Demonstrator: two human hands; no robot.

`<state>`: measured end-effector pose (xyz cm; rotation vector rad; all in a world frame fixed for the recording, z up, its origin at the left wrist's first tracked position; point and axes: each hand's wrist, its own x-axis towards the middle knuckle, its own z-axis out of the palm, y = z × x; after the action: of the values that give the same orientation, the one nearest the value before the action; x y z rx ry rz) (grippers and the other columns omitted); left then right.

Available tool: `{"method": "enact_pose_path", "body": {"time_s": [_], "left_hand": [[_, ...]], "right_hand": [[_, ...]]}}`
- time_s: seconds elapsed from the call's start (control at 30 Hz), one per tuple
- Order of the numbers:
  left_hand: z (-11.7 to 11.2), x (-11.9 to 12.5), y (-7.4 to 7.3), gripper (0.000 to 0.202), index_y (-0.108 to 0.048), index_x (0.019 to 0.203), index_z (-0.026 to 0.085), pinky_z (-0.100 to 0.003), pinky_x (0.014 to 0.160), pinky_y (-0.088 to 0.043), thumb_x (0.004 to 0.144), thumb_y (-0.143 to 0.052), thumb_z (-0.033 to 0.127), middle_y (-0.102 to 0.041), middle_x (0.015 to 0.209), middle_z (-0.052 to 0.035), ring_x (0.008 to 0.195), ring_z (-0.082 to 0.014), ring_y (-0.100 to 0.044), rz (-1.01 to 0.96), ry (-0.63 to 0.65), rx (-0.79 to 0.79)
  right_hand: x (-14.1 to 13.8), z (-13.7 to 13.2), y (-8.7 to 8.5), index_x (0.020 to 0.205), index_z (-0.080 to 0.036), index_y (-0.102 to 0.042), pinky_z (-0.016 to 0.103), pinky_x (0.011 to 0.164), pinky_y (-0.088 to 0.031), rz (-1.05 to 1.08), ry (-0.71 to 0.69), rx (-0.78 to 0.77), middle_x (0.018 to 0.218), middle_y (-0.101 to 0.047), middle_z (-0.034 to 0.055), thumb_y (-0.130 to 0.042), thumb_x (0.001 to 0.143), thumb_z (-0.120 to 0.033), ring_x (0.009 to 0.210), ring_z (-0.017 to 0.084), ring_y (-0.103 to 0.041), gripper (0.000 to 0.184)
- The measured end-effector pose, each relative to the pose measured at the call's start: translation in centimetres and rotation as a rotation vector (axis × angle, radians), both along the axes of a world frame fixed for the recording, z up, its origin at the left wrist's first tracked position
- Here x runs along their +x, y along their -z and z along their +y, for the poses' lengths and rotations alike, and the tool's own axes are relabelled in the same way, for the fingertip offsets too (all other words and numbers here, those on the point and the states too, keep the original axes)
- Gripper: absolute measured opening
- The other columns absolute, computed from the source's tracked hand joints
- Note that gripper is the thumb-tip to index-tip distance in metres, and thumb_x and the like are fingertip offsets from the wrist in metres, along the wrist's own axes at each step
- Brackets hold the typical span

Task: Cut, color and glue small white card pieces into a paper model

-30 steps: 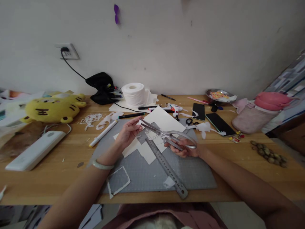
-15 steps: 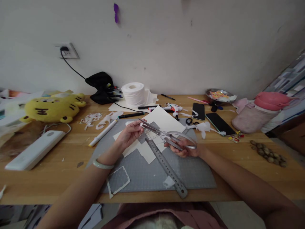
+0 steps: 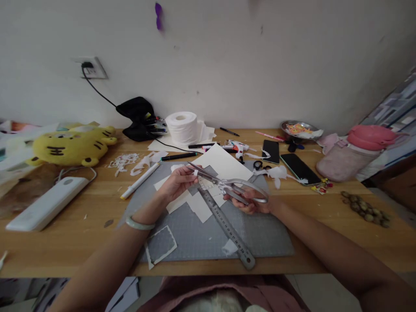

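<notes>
My right hand (image 3: 248,200) grips the silver handles of a pair of scissors (image 3: 232,184), whose blades point left toward my other hand. Between the fingertips of my left hand (image 3: 178,182) is a small white piece of paper (image 3: 195,172), right at the blades. Below both hands lie cut white paper sheets (image 3: 199,207) and a metal ruler (image 3: 227,227), set diagonally on a grey cutting mat (image 3: 266,238). A thin square paper frame (image 3: 173,249) rests near the mat's front left. My fingers hide part of the small piece.
Behind the mat stands a white tissue roll (image 3: 182,130), with pens and a glue gun (image 3: 239,149) beside it. Two phones (image 3: 300,169) lie right. A yellow plush (image 3: 71,147), a white power bank (image 3: 48,203) and a marker (image 3: 140,181) occupy the left.
The fingers of my left hand have shifted slightly to the right along the blades, and more of the small white paper shows. My right hand keeps its grip on the scissors.
</notes>
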<state>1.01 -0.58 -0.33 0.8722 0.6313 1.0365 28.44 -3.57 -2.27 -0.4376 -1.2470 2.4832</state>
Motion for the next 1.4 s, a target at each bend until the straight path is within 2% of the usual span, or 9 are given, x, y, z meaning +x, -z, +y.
{"method": "enact_pose_path", "body": {"time_s": [0.23, 0.5, 0.7, 1.03, 1.27, 1.4], "left_hand": [[-0.22, 0.13, -0.23, 0.034, -0.073, 0.089, 0.01, -0.016, 0.056, -0.049, 0.056, -0.078, 0.003, -0.07, 0.082, -0.0045, 0.057, -0.0066, -0.057, 0.014, 0.007, 0.005], [-0.44, 0.14, -0.31, 0.035, -0.072, 0.092, 0.009, -0.016, 0.055, -0.048, 0.058, -0.078, 0.005, -0.069, 0.082, -0.0045, 0.056, -0.0062, -0.057, 0.021, 0.02, 0.016], [-0.67, 0.32, -0.19, 0.038, -0.072, 0.093, 0.009, -0.016, 0.056, -0.047, 0.056, -0.079, 0.007, -0.069, 0.085, -0.0044, 0.056, -0.0056, -0.056, -0.025, 0.023, 0.023], [-0.5, 0.08, 0.19, 0.039, -0.071, 0.096, 0.008, -0.017, 0.053, -0.047, 0.057, -0.079, 0.006, -0.07, 0.084, -0.0053, 0.056, -0.0073, -0.057, -0.038, 0.053, 0.037], [-0.36, -0.01, -0.22, 0.026, -0.072, 0.082, 0.012, -0.016, 0.054, -0.047, 0.058, -0.077, 0.003, -0.069, 0.096, -0.0044, 0.062, -0.0063, -0.056, -0.096, -0.041, 0.049], [-0.21, -0.33, -0.16, 0.033, -0.071, 0.089, 0.011, -0.016, 0.053, -0.048, 0.057, -0.075, 0.0, -0.069, 0.093, -0.0048, 0.059, -0.0063, -0.056, -0.109, 0.019, 0.019]], "right_hand": [[0.18, -0.02, 0.1, 0.113, -0.013, -0.055, 0.014, 0.033, -0.012, -0.011, -0.02, 0.018, 0.07, -0.046, -0.0058, -0.073, 0.07, -0.048, 0.042, 0.0, -0.024, 0.058], [0.21, 0.05, 0.33, 0.114, -0.014, -0.054, 0.014, 0.034, -0.011, 0.021, -0.041, 0.042, 0.07, -0.045, -0.006, -0.072, 0.073, -0.049, 0.042, 0.0, -0.022, 0.056], [0.24, 0.03, 0.1, 0.112, -0.013, -0.055, 0.014, 0.034, -0.012, 0.019, -0.05, 0.027, 0.07, -0.046, -0.0056, -0.071, 0.069, -0.06, 0.042, 0.001, -0.023, 0.065], [0.31, 0.16, 0.42, 0.113, -0.011, -0.054, 0.015, 0.034, -0.01, 0.035, -0.06, -0.007, 0.07, -0.046, -0.0061, -0.074, 0.065, -0.059, 0.042, 0.001, -0.023, 0.071], [0.26, 0.06, 0.16, 0.112, -0.011, -0.055, 0.015, 0.034, -0.011, 0.036, -0.05, -0.01, 0.07, -0.045, -0.0059, -0.074, 0.065, -0.06, 0.042, 0.0, -0.024, 0.071], [0.28, 0.04, 0.31, 0.113, -0.011, -0.055, 0.015, 0.034, -0.011, 0.045, -0.048, -0.009, 0.071, -0.046, -0.0057, -0.074, 0.065, -0.06, 0.042, 0.0, -0.023, 0.071]]}}
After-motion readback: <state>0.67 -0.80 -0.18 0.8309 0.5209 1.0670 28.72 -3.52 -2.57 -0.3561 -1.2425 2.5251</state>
